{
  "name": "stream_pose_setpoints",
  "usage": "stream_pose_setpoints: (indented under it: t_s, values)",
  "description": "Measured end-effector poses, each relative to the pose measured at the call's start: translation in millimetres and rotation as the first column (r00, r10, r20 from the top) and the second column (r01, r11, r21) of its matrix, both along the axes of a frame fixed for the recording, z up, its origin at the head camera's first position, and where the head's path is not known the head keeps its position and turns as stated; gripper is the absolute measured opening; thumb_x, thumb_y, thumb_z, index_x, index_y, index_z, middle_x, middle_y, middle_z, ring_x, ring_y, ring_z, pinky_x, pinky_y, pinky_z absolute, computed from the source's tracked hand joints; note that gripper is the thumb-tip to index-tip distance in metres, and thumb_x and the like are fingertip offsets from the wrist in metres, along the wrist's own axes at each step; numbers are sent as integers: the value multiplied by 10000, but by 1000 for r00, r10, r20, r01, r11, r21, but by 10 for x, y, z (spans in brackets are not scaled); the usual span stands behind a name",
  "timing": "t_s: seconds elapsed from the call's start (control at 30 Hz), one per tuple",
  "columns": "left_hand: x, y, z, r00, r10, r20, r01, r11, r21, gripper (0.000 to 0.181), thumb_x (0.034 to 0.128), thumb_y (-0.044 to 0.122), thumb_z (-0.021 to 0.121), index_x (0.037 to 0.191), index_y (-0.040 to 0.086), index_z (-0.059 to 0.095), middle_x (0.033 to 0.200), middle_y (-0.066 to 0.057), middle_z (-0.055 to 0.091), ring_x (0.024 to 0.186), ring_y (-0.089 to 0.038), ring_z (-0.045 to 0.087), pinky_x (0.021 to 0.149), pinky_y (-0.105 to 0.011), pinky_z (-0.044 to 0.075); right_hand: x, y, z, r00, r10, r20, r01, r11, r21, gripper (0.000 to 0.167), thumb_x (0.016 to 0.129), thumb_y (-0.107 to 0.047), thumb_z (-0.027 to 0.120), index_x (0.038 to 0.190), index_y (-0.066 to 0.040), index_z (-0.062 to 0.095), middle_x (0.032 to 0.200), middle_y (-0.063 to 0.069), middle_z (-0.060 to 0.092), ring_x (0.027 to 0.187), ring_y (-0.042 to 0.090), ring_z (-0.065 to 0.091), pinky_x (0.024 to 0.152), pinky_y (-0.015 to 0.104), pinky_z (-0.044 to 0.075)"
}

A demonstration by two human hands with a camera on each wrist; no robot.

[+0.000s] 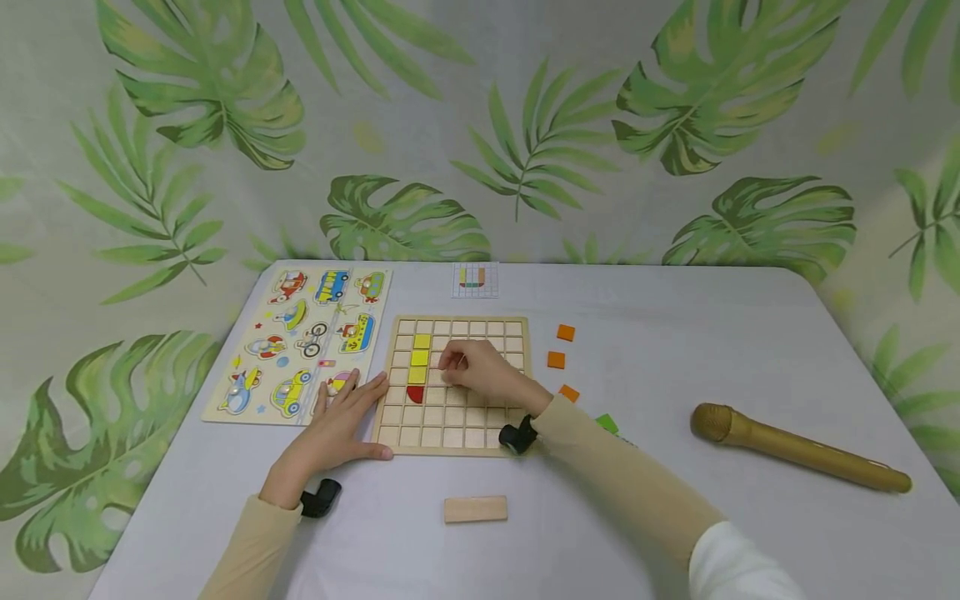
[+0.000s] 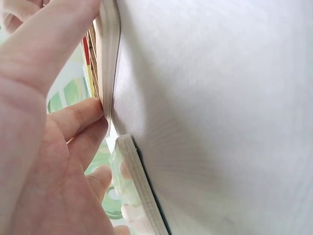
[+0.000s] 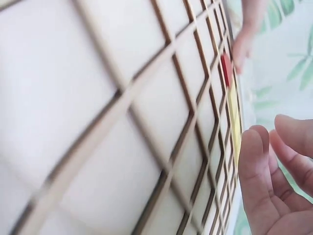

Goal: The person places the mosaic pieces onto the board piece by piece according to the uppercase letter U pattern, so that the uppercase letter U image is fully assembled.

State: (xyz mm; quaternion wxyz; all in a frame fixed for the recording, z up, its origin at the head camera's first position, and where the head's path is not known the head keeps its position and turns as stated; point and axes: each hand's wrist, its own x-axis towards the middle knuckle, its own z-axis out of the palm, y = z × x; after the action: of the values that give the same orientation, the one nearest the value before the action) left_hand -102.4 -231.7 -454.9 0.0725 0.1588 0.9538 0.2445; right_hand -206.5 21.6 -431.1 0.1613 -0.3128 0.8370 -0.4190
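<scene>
On the bench [image 1: 600, 533], the board [image 1: 453, 437] lies at twelve o'clock from a block [image 1: 476, 509]. The left hand [image 1: 339, 427], fingers spread, touches its nine-o'clock edge; the right hand [image 1: 486, 372], fingers bent, is above it, whether gripping anything I cannot tell.

Soft light is casting faint shadows on the table [image 1: 637, 333]; in the right wrist view, the near board [image 3: 122, 161] is blurring.

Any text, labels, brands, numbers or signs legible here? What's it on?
No text I can read in any view.
Pattern card: any print too small to read.
Vehicle puzzle board: any lettering too small to read.
Wooden grid board: none visible.
</scene>
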Motion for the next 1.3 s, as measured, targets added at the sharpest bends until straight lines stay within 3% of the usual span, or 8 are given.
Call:
stream_pose_setpoints:
  t_s: [0.2, 0.47, 0.67, 0.93, 1.1, 1.3]
  values:
    - [1, -2, 0, 1000, -8, 1, 8, 1000, 3, 1015, 681, 470, 814, 1480, 50, 348, 1557, -76, 260, 1432, -393, 41, 1065, -649, -102, -53, 342, -4, 1000, -26, 0, 26, 999, -27, 50, 887, -62, 670, 930, -38, 660, 814, 10, 604, 722, 136, 557, 668, 247, 488]
    - [-5, -1, 9, 1000, -11, -2, 11, 1000, -9, 1018, 680, 473, 812, 1479, 46, 347, 1556, -79, 261, 1430, -399, 46, 1063, -656, -94, -48, 923, 14, 993, -72, 97, 80, 993, -85, 113, 902, -82, 653, 965, 11, 646, 845, 77, 618, 750, 227, 579, 696, 324, 520]
    - [-2, 18, 37, 1000, -1, 5, 1, 1000, -28, 1030, 672, 479, 816, 1478, 41, 347, 1554, -88, 262, 1428, -402, 49, 1056, -671, -83, 8, 1332, -6, 967, -181, 180, 193, 980, -50, 158, 917, -100, 635, 1007, 31, 632, 885, 115, 619, 734, 246, 608, 684, 333, 545]
    - [3, 16, 35, 1000, 3, 12, -3, 1000, -24, 1037, 670, 477, 818, 1481, 42, 340, 1554, -90, 260, 1429, -400, 45, 1055, -672, -84, 105, 1768, -85, 937, -289, 195, 295, 955, -1, 195, 930, -123, 623, 1051, 30, 624, 901, 124, 627, 770, 253, 591, 698, 307, 528]
    - [-2, 3, 19, 1000, 3, 13, -2, 1000, -24, 1047, 659, 490, 818, 1483, 52, 342, 1556, -82, 259, 1431, -392, 42, 1059, -665, -89, 166, 1935, -86, 926, -309, 217, 316, 949, 2, 225, 927, -145, 637, 1067, 30, 618, 906, 126, 624, 776, 225, 582, 668, 280, 509]
    - [-9, 2, 13, 1000, -7, 1, 7, 1000, -19, 1045, 659, 491, 817, 1480, 47, 346, 1555, -86, 261, 1428, -401, 46, 1053, -674, -87, 225, 2024, -110, 934, -278, 223, 295, 954, -47, 230, 925, -160, 642, 1056, 28, 623, 824, 106, 594, 718, 223, 560, 634, 263, 490]
